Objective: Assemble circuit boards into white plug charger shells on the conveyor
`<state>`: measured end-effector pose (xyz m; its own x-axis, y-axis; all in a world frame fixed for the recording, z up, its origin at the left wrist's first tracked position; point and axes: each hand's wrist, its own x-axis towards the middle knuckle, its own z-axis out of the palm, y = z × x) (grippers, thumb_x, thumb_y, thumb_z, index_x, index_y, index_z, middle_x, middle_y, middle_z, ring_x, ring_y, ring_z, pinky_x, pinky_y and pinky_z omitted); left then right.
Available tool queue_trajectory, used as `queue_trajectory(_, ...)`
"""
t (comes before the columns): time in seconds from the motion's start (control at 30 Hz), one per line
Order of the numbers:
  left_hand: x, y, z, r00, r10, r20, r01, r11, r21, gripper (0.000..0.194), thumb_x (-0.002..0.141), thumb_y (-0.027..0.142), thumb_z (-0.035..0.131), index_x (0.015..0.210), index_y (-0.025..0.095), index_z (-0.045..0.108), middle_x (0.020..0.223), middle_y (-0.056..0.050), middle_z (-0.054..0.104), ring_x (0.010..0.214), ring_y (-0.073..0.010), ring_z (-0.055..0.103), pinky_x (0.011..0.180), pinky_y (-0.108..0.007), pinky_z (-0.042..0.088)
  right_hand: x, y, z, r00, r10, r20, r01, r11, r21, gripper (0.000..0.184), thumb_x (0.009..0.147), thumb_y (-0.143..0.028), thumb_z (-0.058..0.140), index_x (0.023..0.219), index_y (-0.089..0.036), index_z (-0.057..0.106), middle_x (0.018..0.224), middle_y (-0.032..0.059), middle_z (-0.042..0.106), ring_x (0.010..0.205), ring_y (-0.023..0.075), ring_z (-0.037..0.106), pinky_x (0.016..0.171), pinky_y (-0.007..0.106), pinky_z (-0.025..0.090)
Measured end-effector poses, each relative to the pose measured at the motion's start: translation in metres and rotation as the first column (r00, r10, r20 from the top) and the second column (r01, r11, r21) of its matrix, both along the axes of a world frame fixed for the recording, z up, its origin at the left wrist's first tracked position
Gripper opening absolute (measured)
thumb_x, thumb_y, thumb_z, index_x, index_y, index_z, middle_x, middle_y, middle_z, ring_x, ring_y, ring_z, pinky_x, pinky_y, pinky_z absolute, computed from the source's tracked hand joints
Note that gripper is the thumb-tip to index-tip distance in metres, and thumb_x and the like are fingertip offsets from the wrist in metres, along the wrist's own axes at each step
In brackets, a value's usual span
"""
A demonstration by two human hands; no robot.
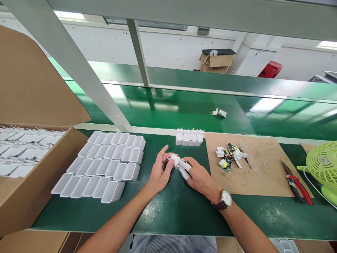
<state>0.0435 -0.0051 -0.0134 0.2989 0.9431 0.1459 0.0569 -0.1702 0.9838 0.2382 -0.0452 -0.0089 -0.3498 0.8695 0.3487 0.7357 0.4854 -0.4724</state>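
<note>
Over the middle of the green bench, both hands are closed on a small white plug adapter [174, 159]. My left hand [161, 172] pinches its left end with the thumb, where thin prongs seem to stick out. My right hand [198, 177] grips the other side, with white covers on some fingertips. The fingers hide much of the adapter. Just beyond them stands a short row of white adapters [189, 137] with prongs up. Several rows of open white plastic housings [105, 167] lie to the left of my left hand.
A carton [39, 189] of white parts stands at far left. On a brown board [252, 182] at right lie circuit boards [226, 157] with white pieces and red-black pliers [296, 184]. A green fan [322, 165] sits at the right edge. Loose plug parts [219, 112] lie farther back.
</note>
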Motion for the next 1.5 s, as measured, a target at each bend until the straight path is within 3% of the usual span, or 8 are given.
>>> queue_trajectory(0.33, -0.001, 0.002, -0.005, 0.999, 0.001, -0.041, 0.001, 1.0, 0.029, 0.057, 0.103, 0.042, 0.051, 0.153, 0.022, 0.032, 0.119, -0.009, 0.07, 0.116, -0.0214, 0.067, 0.105, -0.041, 0.051, 0.005, 0.0, 0.0, 0.992, 0.02, -0.126, -0.031, 0.996, -0.082, 0.037, 0.1, -0.017, 0.051, 0.136, -0.022, 0.057, 0.127, 0.0115, 0.064, 0.114, 0.0239, 0.067, 0.096, 0.041, 0.061)
queue_trajectory(0.57, -0.002, 0.002, -0.003, 0.998, 0.0, -0.06, 0.001, 1.0, 0.012, 0.058, 0.103, 0.044, 0.051, 0.153, 0.021, 0.033, 0.12, -0.009, 0.07, 0.117, -0.0221, 0.066, 0.105, -0.04, 0.05, 0.013, 0.0, -0.008, 0.911, -0.003, -0.413, -0.04, 0.995, -0.094, 0.046, 0.095, -0.03, 0.068, 0.139, -0.028, 0.055, 0.133, 0.0075, 0.063, 0.116, 0.0199, 0.066, 0.099, 0.035, 0.059)
queue_trajectory(0.87, -0.005, 0.005, -0.006, 0.998, -0.007, -0.069, 0.008, 1.0, 0.022, 0.054, 0.104, 0.041, 0.05, 0.153, 0.023, 0.035, 0.123, -0.01, 0.069, 0.118, -0.023, 0.065, 0.106, -0.042, 0.05, 0.003, 0.005, -0.01, 0.933, 0.011, -0.359, -0.025, 0.999, -0.033, 0.034, 0.095, -0.021, 0.061, 0.129, -0.027, 0.066, 0.121, 0.0097, 0.069, 0.11, 0.0233, 0.068, 0.096, 0.04, 0.059)
queue_trajectory(0.93, -0.005, 0.005, -0.005, 0.998, -0.051, -0.038, 0.055, 0.994, 0.092, 0.062, 0.1, 0.043, 0.058, 0.153, 0.024, 0.033, 0.132, -0.013, 0.065, 0.124, -0.0253, 0.063, 0.108, -0.044, 0.05, 0.0, 0.005, -0.011, 0.85, -0.067, -0.522, -0.016, 0.988, -0.153, 0.033, 0.094, -0.026, 0.064, 0.127, -0.027, 0.067, 0.122, 0.0093, 0.068, 0.108, 0.0228, 0.068, 0.095, 0.04, 0.059)
queue_trajectory(1.0, -0.005, 0.003, -0.003, 0.994, -0.109, -0.03, 0.113, 0.97, 0.215, 0.084, 0.087, 0.046, 0.077, 0.154, 0.024, 0.032, 0.142, -0.016, 0.058, 0.131, -0.0299, 0.059, 0.11, -0.046, 0.05, -0.003, 0.005, -0.011, 0.658, -0.224, -0.719, -0.056, 0.937, -0.344, 0.035, 0.092, -0.036, 0.067, 0.126, -0.027, 0.066, 0.121, 0.0087, 0.069, 0.104, 0.0233, 0.069, 0.088, 0.04, 0.062)
queue_trajectory(1.13, 0.001, -0.003, 0.004, 0.983, -0.043, -0.18, 0.112, 0.912, 0.395, 0.075, 0.082, 0.033, 0.082, 0.146, 0.026, 0.043, 0.138, -0.014, 0.06, 0.124, -0.0286, 0.063, 0.106, -0.046, 0.054, -0.011, 0.003, -0.007, 0.289, -0.492, -0.821, -0.403, 0.716, -0.57, 0.04, 0.092, -0.051, 0.064, 0.118, -0.022, 0.068, 0.105, 0.0091, 0.076, 0.093, 0.0261, 0.073, 0.078, 0.043, 0.063)
queue_trajectory(1.23, 0.004, -0.007, 0.006, 0.978, 0.039, -0.205, 0.067, 0.872, 0.484, 0.061, 0.088, 0.028, 0.076, 0.142, 0.025, 0.048, 0.132, -0.012, 0.065, 0.116, -0.0254, 0.066, 0.101, -0.043, 0.058, -0.016, 0.001, -0.003, 0.214, -0.519, -0.828, -0.537, 0.645, -0.543, 0.042, 0.089, -0.053, 0.066, 0.111, -0.018, 0.07, 0.093, 0.0099, 0.077, 0.089, 0.0274, 0.074, 0.078, 0.045, 0.062)
queue_trajectory(1.5, 0.003, -0.007, 0.004, 0.981, 0.041, -0.188, 0.065, 0.851, 0.522, 0.064, 0.087, 0.026, 0.077, 0.143, 0.023, 0.047, 0.132, -0.013, 0.066, 0.118, -0.025, 0.067, 0.102, -0.043, 0.059, -0.019, 0.0, 0.005, 0.191, -0.526, -0.829, -0.509, 0.669, -0.542, 0.035, 0.088, -0.047, 0.07, 0.107, -0.019, 0.072, 0.091, 0.0086, 0.078, 0.09, 0.0277, 0.075, 0.081, 0.045, 0.061)
